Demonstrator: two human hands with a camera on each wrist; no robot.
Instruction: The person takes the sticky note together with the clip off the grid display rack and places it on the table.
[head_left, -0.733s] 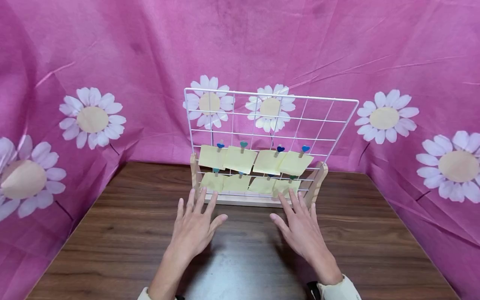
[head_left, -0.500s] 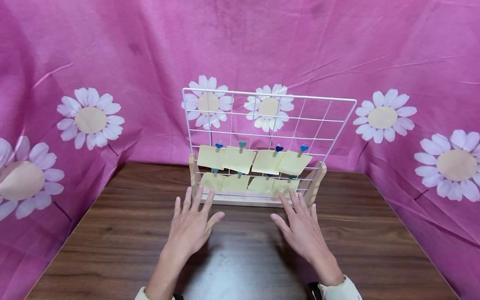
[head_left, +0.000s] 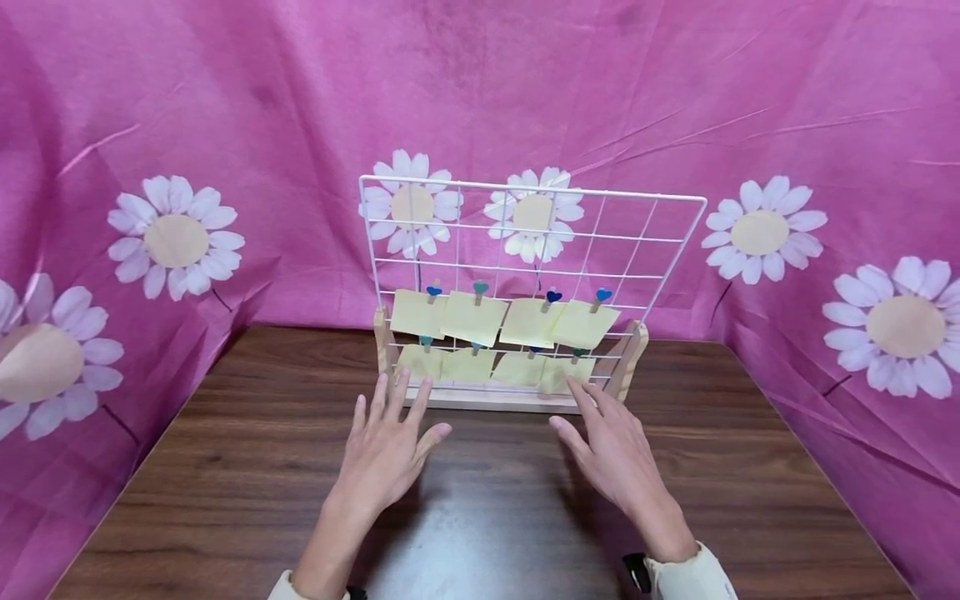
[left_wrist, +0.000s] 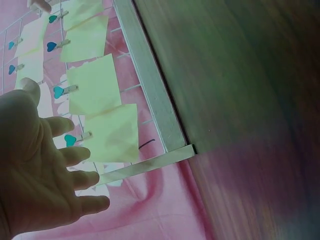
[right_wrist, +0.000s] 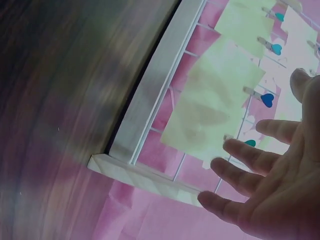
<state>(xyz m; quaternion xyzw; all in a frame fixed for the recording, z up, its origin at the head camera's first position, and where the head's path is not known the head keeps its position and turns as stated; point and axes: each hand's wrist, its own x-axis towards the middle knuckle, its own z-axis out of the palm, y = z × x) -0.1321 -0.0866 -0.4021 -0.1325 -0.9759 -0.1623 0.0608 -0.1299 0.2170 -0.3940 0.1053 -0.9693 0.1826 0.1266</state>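
A white wire grid rack (head_left: 645,195) stands upright on a wooden base (head_left: 487,400). Two rows of pale yellow paper notes hang on it, an upper note (head_left: 474,317) and a lower note (head_left: 517,369) among them. Small clothespins with blue and green hearts, such as the dark blue clothespin (head_left: 553,297), pin them up. My left hand (head_left: 381,462) hovers before the rack's lower left, fingers straight and spread, holding nothing. My right hand (head_left: 615,454) is before the lower right with fingers extended, also holding nothing. Whether its fingertips touch the lowest right note (head_left: 566,375) I cannot tell.
Beneath is a dark brown wood-grain table (head_left: 247,467). A pink cloth (head_left: 300,100) with large printed white daisies hangs behind it and along both sides. The rack's wooden side supports (head_left: 633,362) rise at each end of the base.
My right hand has shifted slightly to the right and its fingers have drawn closer together. My left hand has barely moved. The whole rack appears slightly further left in view.
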